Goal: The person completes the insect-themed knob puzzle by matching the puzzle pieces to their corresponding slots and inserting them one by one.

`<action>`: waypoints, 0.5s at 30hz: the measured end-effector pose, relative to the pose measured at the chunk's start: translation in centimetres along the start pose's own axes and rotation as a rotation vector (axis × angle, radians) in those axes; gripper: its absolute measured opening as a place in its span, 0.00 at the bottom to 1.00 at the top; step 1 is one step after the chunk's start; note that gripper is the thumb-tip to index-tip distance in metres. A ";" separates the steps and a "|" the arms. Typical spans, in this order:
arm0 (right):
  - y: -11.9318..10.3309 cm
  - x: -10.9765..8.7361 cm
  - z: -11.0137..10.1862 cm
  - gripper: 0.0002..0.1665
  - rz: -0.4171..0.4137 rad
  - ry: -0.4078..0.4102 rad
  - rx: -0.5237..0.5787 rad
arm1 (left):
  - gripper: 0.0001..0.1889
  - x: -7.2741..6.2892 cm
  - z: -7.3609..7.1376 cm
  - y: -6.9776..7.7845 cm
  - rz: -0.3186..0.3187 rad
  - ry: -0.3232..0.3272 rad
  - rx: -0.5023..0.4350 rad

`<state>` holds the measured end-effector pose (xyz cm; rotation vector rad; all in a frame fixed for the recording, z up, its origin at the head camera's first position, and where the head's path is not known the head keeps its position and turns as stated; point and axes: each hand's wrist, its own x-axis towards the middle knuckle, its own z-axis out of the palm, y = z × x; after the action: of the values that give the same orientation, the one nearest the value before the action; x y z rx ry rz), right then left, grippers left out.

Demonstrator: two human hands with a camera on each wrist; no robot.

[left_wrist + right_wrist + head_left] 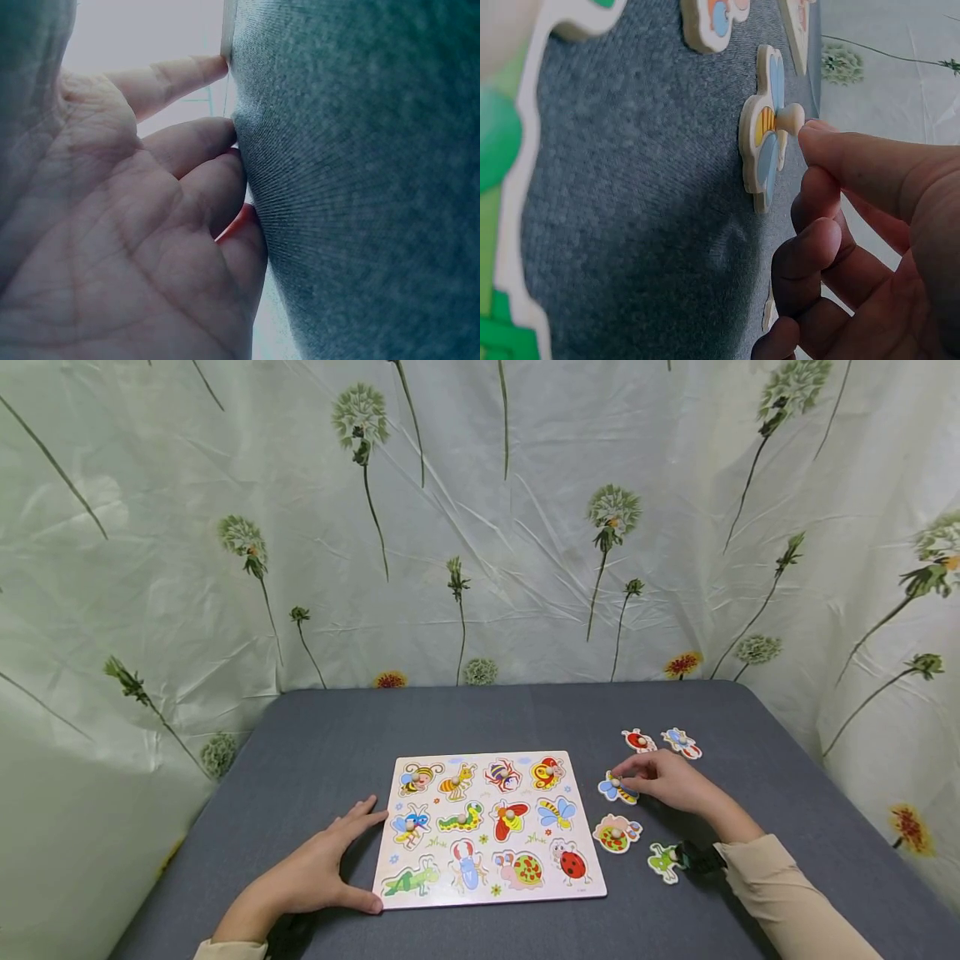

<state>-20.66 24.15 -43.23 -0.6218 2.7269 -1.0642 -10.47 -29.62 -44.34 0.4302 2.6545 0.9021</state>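
Observation:
My right hand is at the blue-winged striped insect puzzle piece. Its thumb and forefinger pinch the tip of the pale knob, while the other fingers curl loosely below. The flat wooden piece is at table level, right of the pink puzzle board. Spread along the board's left edge, my left hand touches it with its fingers, its thumb at the near corner. The left wrist view shows those fingers nearly straight against the cloth. Several knobbed insects sit in the board; the blue-winged picture and the bottom row show no knobs.
Near the right hand lie a ladybug piece, a red-and-blue beetle piece, a snail piece and a green grasshopper piece. The table has a dark grey cloth. A flower-printed curtain hangs behind it.

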 end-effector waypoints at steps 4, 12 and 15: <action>0.0 0.3 0.0 0.11 -0.017 -0.019 -0.006 | 0.64 0.1 0.0 0.0 0.006 0.001 0.000; -0.4 0.5 0.0 0.11 -0.008 -0.054 -0.039 | 0.65 0.1 0.0 0.0 0.007 0.007 0.002; -0.6 0.7 0.0 0.11 0.002 -0.068 -0.048 | 0.65 0.0 0.0 0.1 0.006 0.006 -0.001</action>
<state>-21.07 23.50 -42.86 -0.6498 2.7015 -0.9619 -10.45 -29.56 -44.31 0.4355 2.6600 0.9074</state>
